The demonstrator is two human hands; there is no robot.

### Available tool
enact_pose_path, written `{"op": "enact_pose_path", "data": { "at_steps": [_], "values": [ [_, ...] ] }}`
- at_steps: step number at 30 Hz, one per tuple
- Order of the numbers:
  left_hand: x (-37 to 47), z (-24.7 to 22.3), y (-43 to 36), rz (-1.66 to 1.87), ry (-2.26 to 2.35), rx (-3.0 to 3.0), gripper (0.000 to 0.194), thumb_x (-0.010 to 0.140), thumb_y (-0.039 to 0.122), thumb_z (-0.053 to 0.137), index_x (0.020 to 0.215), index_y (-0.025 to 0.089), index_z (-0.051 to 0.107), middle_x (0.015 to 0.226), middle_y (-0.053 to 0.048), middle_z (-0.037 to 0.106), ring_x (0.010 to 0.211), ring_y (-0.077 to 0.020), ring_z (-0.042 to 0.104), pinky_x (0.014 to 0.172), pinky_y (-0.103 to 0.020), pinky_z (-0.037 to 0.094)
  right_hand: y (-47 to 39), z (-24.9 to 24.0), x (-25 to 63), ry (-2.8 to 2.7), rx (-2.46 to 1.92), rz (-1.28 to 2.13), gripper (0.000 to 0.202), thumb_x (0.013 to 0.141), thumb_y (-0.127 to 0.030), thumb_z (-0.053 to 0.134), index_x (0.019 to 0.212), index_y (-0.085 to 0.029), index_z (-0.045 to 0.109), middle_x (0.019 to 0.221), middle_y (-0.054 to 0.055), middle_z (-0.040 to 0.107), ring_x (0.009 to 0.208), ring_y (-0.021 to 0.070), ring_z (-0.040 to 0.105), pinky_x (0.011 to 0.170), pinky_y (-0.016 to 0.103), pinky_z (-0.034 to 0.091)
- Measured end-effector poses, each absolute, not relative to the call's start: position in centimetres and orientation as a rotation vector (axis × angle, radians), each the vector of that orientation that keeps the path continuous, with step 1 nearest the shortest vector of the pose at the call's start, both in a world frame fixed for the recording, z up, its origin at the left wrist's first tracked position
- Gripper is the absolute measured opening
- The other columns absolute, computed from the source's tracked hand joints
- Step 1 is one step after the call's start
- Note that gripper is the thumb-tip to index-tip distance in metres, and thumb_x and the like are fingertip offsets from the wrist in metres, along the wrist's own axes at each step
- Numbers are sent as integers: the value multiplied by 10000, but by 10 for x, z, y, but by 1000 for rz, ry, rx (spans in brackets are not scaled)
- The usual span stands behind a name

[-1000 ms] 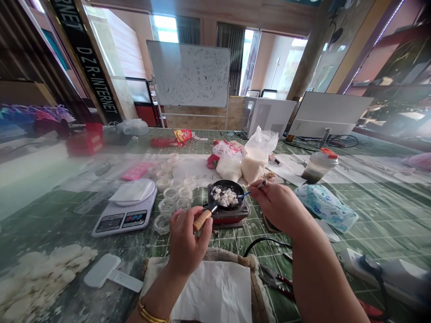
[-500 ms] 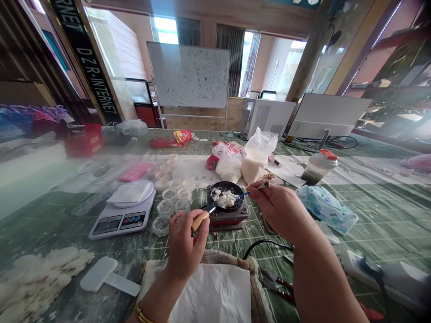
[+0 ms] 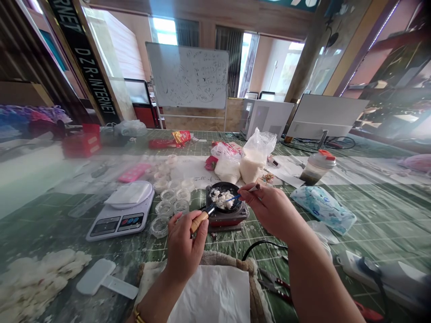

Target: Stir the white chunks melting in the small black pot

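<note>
My left hand (image 3: 186,237) is closed round the wooden handle of a small black frying pan (image 3: 239,209). The pan sits on a small hot plate (image 3: 227,223) with a dark red body. White lumpy material (image 3: 222,197) lies in the pan. In my right hand (image 3: 266,202) I pinch a thin stirring stick (image 3: 235,197) whose blue lower part reaches into the lumps. Its greyish upper end sticks out above my fingers. What the white lumps are made of I cannot tell.
Left of the pan stand several clear cups (image 3: 164,208) and a white kitchen scale (image 3: 121,220). Behind it are bags of white granules (image 3: 252,163). A tissue pack (image 3: 325,208) and a shaker bottle (image 3: 318,168) lie to the right. Pliers (image 3: 276,285) and a towel (image 3: 208,258) are nearest me.
My right hand has moved slightly left, bringing the stick's blue end farther across the pan into the white lumps. My left hand keeps its hold on the handle.
</note>
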State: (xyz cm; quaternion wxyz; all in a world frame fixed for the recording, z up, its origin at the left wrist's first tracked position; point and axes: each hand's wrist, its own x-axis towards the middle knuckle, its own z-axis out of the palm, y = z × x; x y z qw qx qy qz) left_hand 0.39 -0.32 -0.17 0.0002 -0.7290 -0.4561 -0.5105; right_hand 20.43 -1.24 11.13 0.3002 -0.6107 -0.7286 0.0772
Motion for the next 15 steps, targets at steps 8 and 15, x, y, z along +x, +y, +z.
{"op": "enact_pose_path", "data": {
  "at_steps": [8, 15],
  "values": [
    [5, -1, -4, -1612, -1445, -2287, 142, 863, 272, 522, 984, 198, 531, 878, -40, 668, 819, -199, 615, 920, -437, 390, -7, 108, 203, -1913, -1588, 203, 262, 895, -334, 415, 847, -209, 640, 803, 28, 689, 720, 159, 616, 610, 238, 393],
    [5, 1, -4, -1614, -1447, -2308, 144, 869, 270, 512, 993, 199, 528, 890, -49, 665, 825, -194, 614, 913, -440, 405, 0, 101, 191, -1876, -1603, 127, 238, 890, -303, 424, 861, -206, 640, 687, 11, 661, 626, 148, 577, 597, 237, 379]
  ]
}}
